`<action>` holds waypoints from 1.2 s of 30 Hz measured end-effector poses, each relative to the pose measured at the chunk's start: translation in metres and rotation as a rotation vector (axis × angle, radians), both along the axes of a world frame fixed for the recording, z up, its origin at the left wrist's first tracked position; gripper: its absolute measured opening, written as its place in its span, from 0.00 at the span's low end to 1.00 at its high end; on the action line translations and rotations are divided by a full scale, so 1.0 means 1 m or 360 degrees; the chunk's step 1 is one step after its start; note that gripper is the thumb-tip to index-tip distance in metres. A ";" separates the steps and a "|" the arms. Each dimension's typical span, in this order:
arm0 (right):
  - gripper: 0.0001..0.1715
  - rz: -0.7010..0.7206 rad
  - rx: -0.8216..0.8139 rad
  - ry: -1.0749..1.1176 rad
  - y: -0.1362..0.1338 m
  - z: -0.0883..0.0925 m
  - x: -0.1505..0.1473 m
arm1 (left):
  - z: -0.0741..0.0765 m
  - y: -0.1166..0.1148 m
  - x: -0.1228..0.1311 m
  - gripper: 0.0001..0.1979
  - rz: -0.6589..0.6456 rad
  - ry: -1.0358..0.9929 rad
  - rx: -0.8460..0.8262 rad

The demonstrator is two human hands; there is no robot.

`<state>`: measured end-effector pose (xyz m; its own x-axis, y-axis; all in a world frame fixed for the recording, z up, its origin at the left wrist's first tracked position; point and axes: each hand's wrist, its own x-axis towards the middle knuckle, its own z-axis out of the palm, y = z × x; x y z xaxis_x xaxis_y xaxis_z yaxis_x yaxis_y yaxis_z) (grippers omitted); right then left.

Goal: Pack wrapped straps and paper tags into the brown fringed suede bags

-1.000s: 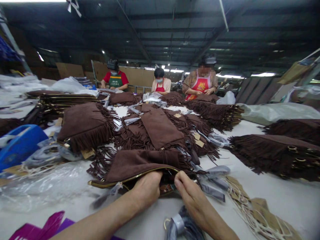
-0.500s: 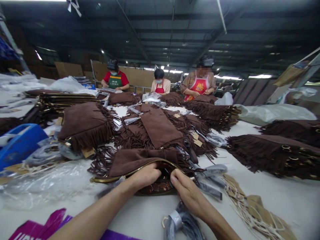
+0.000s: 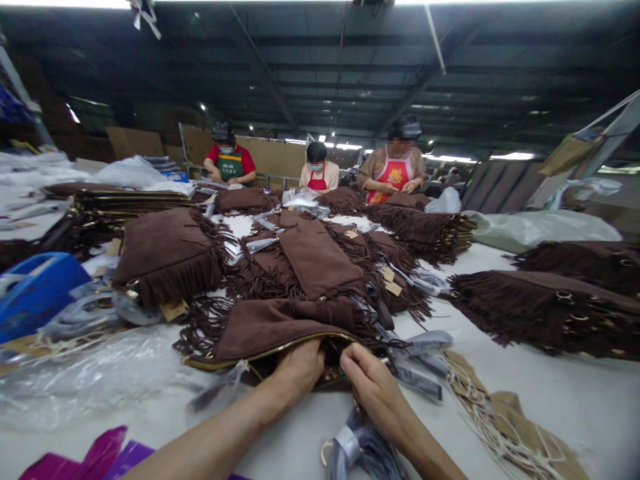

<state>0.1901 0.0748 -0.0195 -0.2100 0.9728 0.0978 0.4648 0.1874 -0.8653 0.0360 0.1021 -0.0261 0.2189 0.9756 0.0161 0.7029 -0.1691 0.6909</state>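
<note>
A dark brown fringed bag (image 3: 280, 320) lies in front of me with its brass zipper open along the near edge. My left hand (image 3: 300, 367) reaches into the opening, and its fingertips are hidden inside. At the right part of the mouth, my right hand (image 3: 367, 373) is closed, thumb against fingers, on the bag's edge. Below my right wrist lies a coiled strap (image 3: 357, 447) in clear wrapping with a white band. Plastic-wrapped pieces (image 3: 420, 380) sit just right of the bag.
More fringed bags are piled ahead (image 3: 320, 257), at the left (image 3: 170, 247) and at the right (image 3: 550, 307). A blue tape dispenser (image 3: 43, 290) stands left, near clear plastic film (image 3: 110, 373). Brown tags with white strings (image 3: 505, 413) lie right. Several people work across the table.
My left hand has gone deeper into the bag, and its fingers are now out of sight. My right hand keeps its grip at the opening. The view has shifted slightly.
</note>
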 end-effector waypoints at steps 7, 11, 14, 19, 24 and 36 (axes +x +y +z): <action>0.13 -0.0113 0.0129 -0.0300 0.000 0.004 0.002 | 0.004 -0.006 -0.004 0.19 0.0040 -0.0327 -0.0043; 0.11 -0.0166 0.0197 -0.0497 -0.001 0.001 0.001 | 0.000 -0.003 -0.006 0.19 -0.0005 -0.0463 -0.0036; 0.11 -0.0241 0.0266 -0.0621 0.000 -0.003 -0.002 | -0.003 -0.003 -0.006 0.18 0.0005 -0.0471 -0.0021; 0.11 -0.0245 0.0333 -0.0710 0.001 -0.007 -0.004 | -0.005 0.000 -0.005 0.19 -0.0039 -0.0533 0.0014; 0.13 -0.0242 0.0351 -0.0732 0.004 -0.009 -0.005 | -0.004 0.003 -0.005 0.20 -0.0187 -0.0622 -0.0055; 0.15 0.0151 0.0318 -0.0269 -0.013 0.005 0.024 | 0.010 -0.010 -0.011 0.18 -0.0151 -0.0127 0.0133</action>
<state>0.2145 0.0622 -0.0141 -0.3291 0.9129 0.2413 0.5717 0.3960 -0.7185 0.0251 0.0921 -0.0164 0.3047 0.9451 0.1177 0.6244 -0.2916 0.7246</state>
